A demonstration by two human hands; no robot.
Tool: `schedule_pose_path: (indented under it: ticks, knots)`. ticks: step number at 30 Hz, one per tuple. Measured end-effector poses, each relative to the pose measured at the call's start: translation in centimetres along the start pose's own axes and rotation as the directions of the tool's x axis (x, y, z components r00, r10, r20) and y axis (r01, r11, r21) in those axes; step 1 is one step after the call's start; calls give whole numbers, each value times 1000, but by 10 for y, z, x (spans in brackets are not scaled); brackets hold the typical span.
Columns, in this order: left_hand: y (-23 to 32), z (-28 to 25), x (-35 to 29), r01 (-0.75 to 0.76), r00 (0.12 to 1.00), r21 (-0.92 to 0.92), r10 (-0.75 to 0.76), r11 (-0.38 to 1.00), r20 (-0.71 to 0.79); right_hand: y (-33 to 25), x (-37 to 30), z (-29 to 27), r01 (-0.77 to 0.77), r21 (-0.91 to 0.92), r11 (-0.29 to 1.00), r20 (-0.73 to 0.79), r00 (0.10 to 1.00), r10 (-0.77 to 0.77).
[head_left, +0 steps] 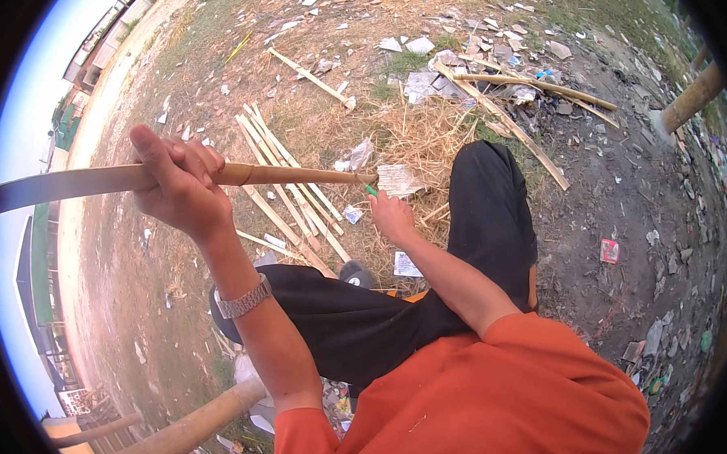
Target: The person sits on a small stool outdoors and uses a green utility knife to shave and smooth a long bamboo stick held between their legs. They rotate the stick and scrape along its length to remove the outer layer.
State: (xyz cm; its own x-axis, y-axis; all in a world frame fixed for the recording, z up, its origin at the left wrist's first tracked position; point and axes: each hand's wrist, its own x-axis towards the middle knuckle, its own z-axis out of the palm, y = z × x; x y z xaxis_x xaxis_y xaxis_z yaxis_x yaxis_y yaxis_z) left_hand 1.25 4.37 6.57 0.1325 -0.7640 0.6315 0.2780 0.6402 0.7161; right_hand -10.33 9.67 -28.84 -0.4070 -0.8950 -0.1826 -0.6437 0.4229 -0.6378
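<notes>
A long split bamboo strip (292, 175) runs across in front of me, its left part raised toward the picture's edge. Around its left part my left hand (179, 174) is closed, thumb up, with a metal watch on the wrist. At the strip's right end, low over the ground, my right hand (394, 217) is closed on a small tool with a green handle (371, 191). The tool's working end is too small to make out. A pale, grooved flat block (400, 181) lies just beyond the right hand, close to the strip's end.
Several split bamboo strips (283, 161) lie beyond my left leg. Dry straw (433, 139) is heaped ahead, with longer bamboo pieces (509, 123) to its right. Bamboo poles stand at right (693, 97) and lower left (178, 430). Broken tiles and litter cover the ground.
</notes>
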Motion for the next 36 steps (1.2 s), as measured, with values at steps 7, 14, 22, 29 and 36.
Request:
schedule_pose_path:
  ticks: [7,14,22,29,36]
  knots:
    - [1,0,-8,-12,1000,48,11,999,17,78,25,5,-70,-319,945,335,925,181]
    - [-8,-2,12,-16,991,47,22,999,-132,-3,9,-35,-199,227,954,50,980,192]
    - [-5,6,3,-29,974,94,49,995,-220,-149,-92,-162,199,629,751,47,955,-292]
    - [-2,-4,-1,-20,988,61,29,998,-149,-133,-94,-144,240,488,839,23,958,-287]
    - [2,-11,-4,-24,999,12,24,1000,-32,-119,-90,-139,230,412,882,18,965,-261]
